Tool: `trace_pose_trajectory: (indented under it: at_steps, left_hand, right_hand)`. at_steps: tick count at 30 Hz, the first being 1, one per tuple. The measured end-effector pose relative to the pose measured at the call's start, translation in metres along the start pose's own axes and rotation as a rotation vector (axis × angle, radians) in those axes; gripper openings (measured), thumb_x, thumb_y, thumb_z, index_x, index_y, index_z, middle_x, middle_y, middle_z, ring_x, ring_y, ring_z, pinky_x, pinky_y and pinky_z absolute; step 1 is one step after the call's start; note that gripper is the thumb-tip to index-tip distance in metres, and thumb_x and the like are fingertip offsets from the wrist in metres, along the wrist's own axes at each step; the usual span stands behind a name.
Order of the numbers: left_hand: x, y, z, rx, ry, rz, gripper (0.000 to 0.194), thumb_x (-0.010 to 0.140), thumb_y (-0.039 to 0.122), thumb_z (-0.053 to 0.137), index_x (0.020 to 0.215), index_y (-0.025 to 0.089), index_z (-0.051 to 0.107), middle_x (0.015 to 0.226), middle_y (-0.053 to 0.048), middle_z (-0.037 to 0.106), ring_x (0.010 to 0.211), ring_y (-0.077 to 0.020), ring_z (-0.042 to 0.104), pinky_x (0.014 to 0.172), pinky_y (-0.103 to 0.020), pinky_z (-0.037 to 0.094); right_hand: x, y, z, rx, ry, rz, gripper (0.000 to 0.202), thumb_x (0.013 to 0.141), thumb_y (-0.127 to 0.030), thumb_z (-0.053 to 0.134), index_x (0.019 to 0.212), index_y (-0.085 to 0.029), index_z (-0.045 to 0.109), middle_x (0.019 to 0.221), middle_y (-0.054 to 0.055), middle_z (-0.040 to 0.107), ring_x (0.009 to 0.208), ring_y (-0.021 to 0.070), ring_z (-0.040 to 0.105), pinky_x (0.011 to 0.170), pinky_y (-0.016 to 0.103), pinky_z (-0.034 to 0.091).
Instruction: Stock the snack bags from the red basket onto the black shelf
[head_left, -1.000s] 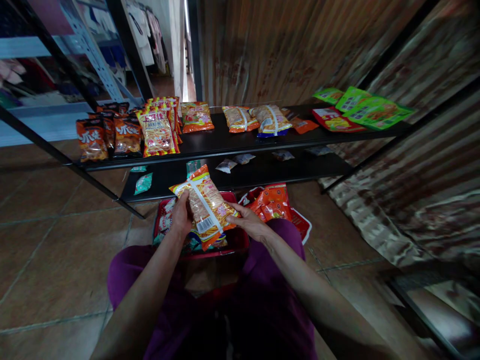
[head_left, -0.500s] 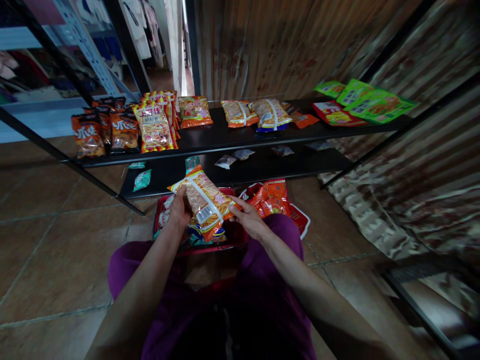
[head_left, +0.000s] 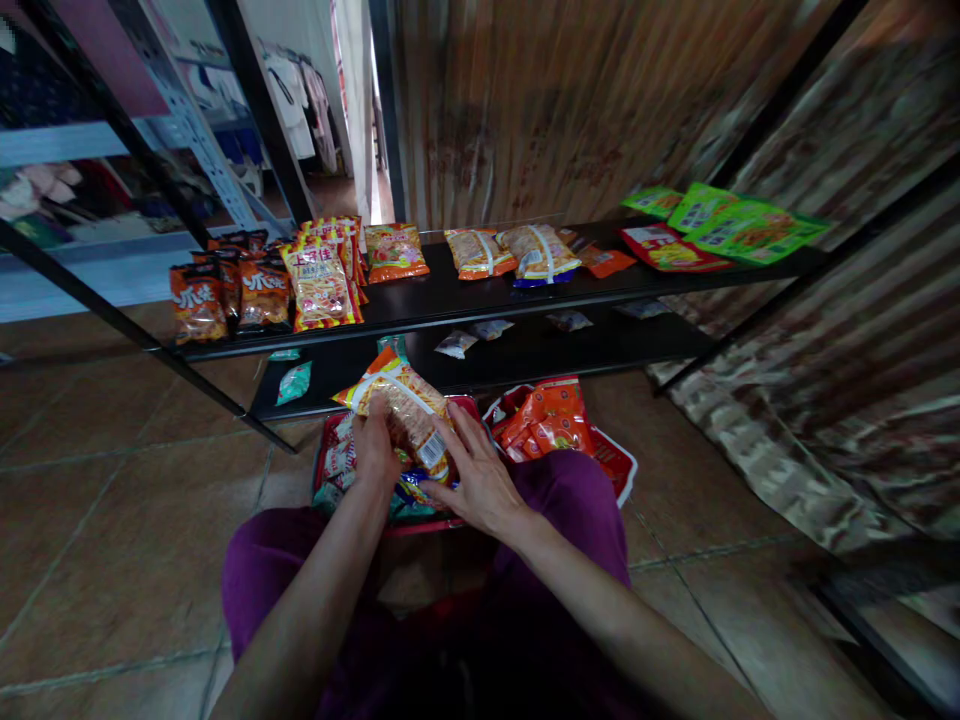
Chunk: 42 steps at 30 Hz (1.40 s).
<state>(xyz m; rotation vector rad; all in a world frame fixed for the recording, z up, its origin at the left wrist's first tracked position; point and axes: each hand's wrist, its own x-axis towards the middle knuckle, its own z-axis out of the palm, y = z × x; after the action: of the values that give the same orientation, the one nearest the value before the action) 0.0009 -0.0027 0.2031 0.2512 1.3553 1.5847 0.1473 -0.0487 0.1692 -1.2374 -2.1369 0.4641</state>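
A yellow and orange snack bag (head_left: 411,412), bound with a white band, is tilted above the red basket (head_left: 469,404) between my knees. My left hand (head_left: 376,445) grips its left side, the fingers partly hidden against the wrapper. Along the bag's right edge lies my right hand (head_left: 484,482), fingers spread and fingertips touching the wrapper, thumb lower down. Beneath, the basket holds green packets (head_left: 411,510), red-and-white packets (head_left: 341,458) and a blue-edged packet (head_left: 414,487).
A black shelf (head_left: 420,302) in front carries brown snack bags (head_left: 262,295), yellow-red bags (head_left: 322,285), banded bags (head_left: 540,252) and green pouches (head_left: 757,225). Small packets (head_left: 456,344) lie on the lower shelf. Right of my basket stands another with orange bags (head_left: 553,415).
The snack bag has turned steeper and sits slightly lower over the basket. My right hand has left its pinch on the bag's corner and spread along its right edge.
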Motion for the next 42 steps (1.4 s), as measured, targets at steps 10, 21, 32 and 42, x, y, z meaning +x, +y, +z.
trace_pose_trajectory:
  at_steps: [10, 21, 32, 42]
  left_hand:
    - [-0.048, -0.003, 0.019, 0.147, -0.190, 0.091, 0.043, 0.072, 0.029, 0.065, 0.112, 0.019, 0.053, 0.109, -0.008, 0.063, 0.093, -0.0168, 0.062, 0.079, -0.029, 0.050]
    - [-0.014, -0.006, -0.026, 0.291, -0.360, -0.114, 0.040, 0.068, 0.045, 0.066, 0.097, 0.017, 0.064, 0.108, -0.009, 0.066, 0.104, -0.0231, 0.059, 0.083, -0.035, 0.048]
    - [-0.036, -0.024, -0.040, 0.056, -0.643, -0.285, 0.052, 0.066, 0.035, 0.075, 0.112, 0.016, 0.059, 0.116, -0.011, 0.064, 0.110, -0.0270, 0.058, 0.099, -0.043, 0.042]
    - [-0.026, -0.052, -0.061, 0.102, -0.447, -0.237, 0.054, 0.057, 0.040, 0.079, 0.104, 0.016, 0.064, 0.103, -0.013, 0.070, 0.103, -0.0298, 0.062, 0.094, -0.043, 0.046]
  right_hand:
    - [0.006, 0.018, 0.012, 0.660, 0.112, 0.344, 0.083, 0.072, -0.020, 0.063, 0.142, -0.025, 0.021, 0.140, 0.010, 0.042, 0.126, 0.0254, 0.044, 0.105, 0.047, 0.036]
    - [0.008, 0.047, -0.030, 1.625, -0.074, 0.704, 0.047, 0.063, -0.017, 0.071, 0.107, -0.022, 0.056, 0.095, 0.001, 0.071, 0.080, 0.0182, 0.068, 0.083, 0.039, 0.052]
    - [0.008, 0.045, -0.014, 1.708, -0.165, 0.694, 0.050, 0.063, -0.019, 0.074, 0.110, -0.019, 0.057, 0.096, 0.004, 0.072, 0.086, 0.0202, 0.068, 0.093, 0.042, 0.046]
    - [-0.004, 0.045, -0.007, 1.472, -0.259, 0.697, 0.077, 0.067, -0.036, 0.076, 0.134, -0.024, 0.039, 0.119, 0.007, 0.063, 0.105, 0.0226, 0.062, 0.099, 0.042, 0.041]
